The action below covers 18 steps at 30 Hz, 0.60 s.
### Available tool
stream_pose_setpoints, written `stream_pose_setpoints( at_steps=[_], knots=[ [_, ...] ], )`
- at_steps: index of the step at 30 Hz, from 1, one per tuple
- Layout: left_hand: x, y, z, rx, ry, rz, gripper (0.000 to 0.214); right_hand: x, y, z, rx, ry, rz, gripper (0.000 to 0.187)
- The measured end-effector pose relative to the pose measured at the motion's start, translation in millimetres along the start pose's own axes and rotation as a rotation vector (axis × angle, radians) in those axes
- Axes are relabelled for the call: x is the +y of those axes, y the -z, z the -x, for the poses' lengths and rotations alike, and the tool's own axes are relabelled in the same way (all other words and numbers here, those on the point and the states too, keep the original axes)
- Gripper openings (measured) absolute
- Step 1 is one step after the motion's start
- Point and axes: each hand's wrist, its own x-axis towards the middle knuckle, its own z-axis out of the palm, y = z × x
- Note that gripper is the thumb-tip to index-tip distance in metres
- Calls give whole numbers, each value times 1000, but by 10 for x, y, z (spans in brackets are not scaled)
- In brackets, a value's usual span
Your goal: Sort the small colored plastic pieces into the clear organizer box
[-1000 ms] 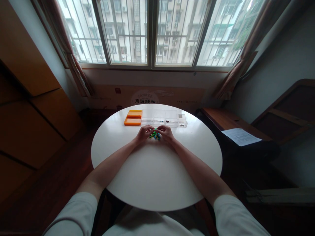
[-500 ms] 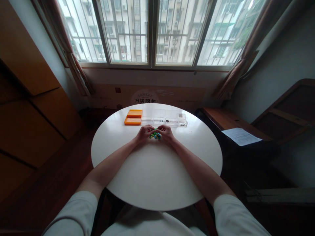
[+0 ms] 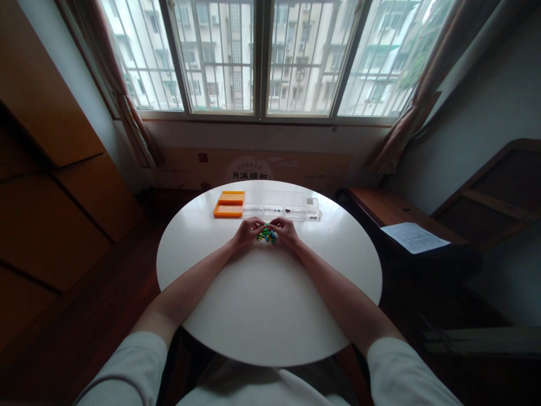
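Observation:
A heap of small green, blue and yellow pieces lies on the white round table, between my hands. My left hand and my right hand meet above the heap's far side. Their fingertips pinch a small green piece, too small to name more exactly. Beyond my hands stands a clear plastic compartment box with a few tiny dark and metal bits in it. To its left sits an orange tray.
A wooden bench on the right bears a white printed sheet. A long brown cardboard box stands under the barred window. Wooden cabinets line the left side.
The whole view has shifted very slightly, with the table and boxes a little lower. My hands keep nearly the same place and hold over the heap.

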Motion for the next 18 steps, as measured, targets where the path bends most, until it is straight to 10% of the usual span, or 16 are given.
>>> stream_pose_setpoints(
  at_steps=[18],
  knots=[
    [-14,-9,-20,81,53,-36,28,-41,-4,14,-12,-15,-51,36]
  ],
)
